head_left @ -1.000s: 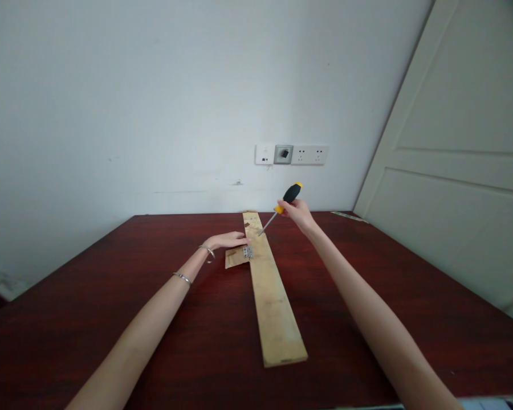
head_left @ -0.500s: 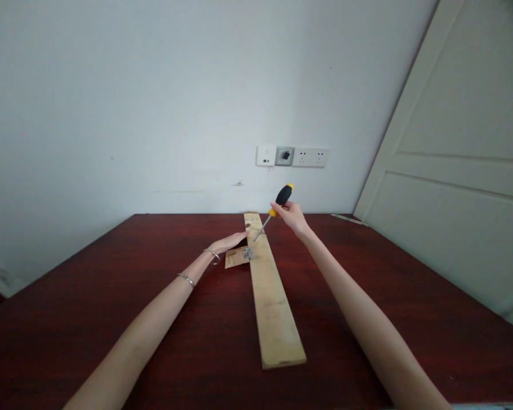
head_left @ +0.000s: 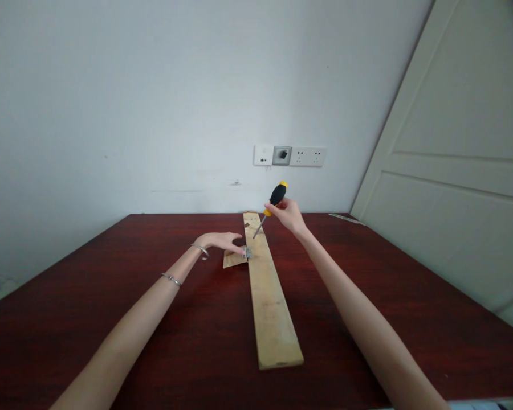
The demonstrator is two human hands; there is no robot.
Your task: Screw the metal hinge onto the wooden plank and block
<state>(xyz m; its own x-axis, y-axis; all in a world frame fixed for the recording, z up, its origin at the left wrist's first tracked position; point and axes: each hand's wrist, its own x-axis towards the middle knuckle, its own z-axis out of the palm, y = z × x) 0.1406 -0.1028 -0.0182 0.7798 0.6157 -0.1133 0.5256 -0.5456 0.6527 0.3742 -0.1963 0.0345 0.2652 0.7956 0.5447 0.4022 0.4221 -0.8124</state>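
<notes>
A long pale wooden board [head_left: 273,310] lies lengthwise on the dark red table. On its left edge sits a small metal hinge [head_left: 248,252], which spans to a short piece of wood [head_left: 233,259]. My left hand [head_left: 226,240] is over that short piece with fingers apart, its thumb tip at the hinge. Between the fingers of my right hand [head_left: 289,215] is a screwdriver [head_left: 277,194] with a black and yellow handle. The screwdriver slants down to the left, its tip over the board beyond the hinge; whether it touches the wood I cannot tell.
A white wall with sockets [head_left: 308,156] and a switch plate [head_left: 263,155] rises behind the table [head_left: 175,353]. A thin flat strip [head_left: 346,218] lies at the table's far right edge. A pale panelled door [head_left: 457,188] stands on the right.
My left hand has drawn back from the board's edge, and its thumb has come down to the hinge. My right hand keeps the screwdriver in nearly the same place.
</notes>
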